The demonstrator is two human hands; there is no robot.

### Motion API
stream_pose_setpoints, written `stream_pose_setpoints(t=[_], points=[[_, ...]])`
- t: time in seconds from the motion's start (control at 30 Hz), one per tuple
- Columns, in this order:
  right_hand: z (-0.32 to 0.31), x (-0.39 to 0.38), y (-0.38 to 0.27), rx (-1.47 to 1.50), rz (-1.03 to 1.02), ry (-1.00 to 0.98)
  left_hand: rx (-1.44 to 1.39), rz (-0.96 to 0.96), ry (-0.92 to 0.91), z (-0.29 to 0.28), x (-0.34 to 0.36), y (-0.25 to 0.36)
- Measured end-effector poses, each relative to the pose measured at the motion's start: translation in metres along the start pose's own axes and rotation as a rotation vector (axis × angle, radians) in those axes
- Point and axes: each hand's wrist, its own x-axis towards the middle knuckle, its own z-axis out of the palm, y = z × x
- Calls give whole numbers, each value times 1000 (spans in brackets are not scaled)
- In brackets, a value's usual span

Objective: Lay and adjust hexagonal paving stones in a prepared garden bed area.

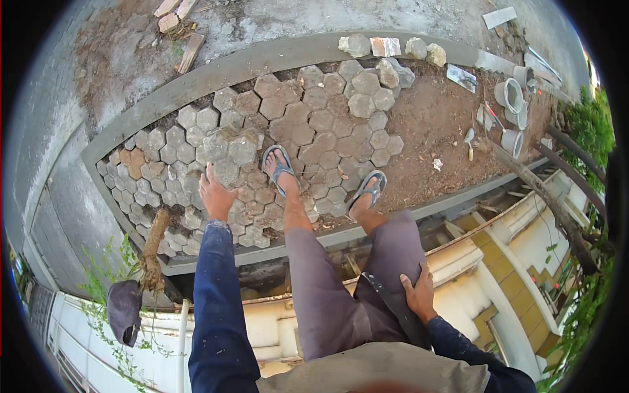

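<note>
My left hand (pixel 217 194) reaches out over the paving with its fingers spread and nothing in them. Just beyond its fingertips lies a raised grey hexagonal paver (pixel 226 152), higher than the pavers around it; whether the fingertips touch it I cannot tell. My right hand (pixel 419 292) rests on my right thigh, thumb apart from the fingers, holding nothing that shows. A long dark flat strip (pixel 394 306) lies across the same thigh beside it. Under my sandalled feet spreads a bed of hexagonal pavers (pixel 314 121), some coated with brown soil.
A concrete kerb (pixel 275 62) borders the bed. Loose pavers (pixel 362 105) are piled at its far side, and stone pieces (pixel 354 44) sit on the kerb. Bare soil (pixel 426 124), a trowel (pixel 469 141) and buckets (pixel 509 95) lie right. A cut trunk (pixel 154 242) stands left, a cap (pixel 124 313) near it.
</note>
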Motion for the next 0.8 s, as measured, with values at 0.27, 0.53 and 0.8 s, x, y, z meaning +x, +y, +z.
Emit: stream_pose_setpoints(t=[0.27,0.53,0.8], points=[[55,13,2,57,72,-171,26,39,-127,93,85,-17],[66,25,50,467,204,-261,-76,181,-29,108,91,-6],[104,26,107,954,264,-238,-445,-373,-322,57,34,91]])
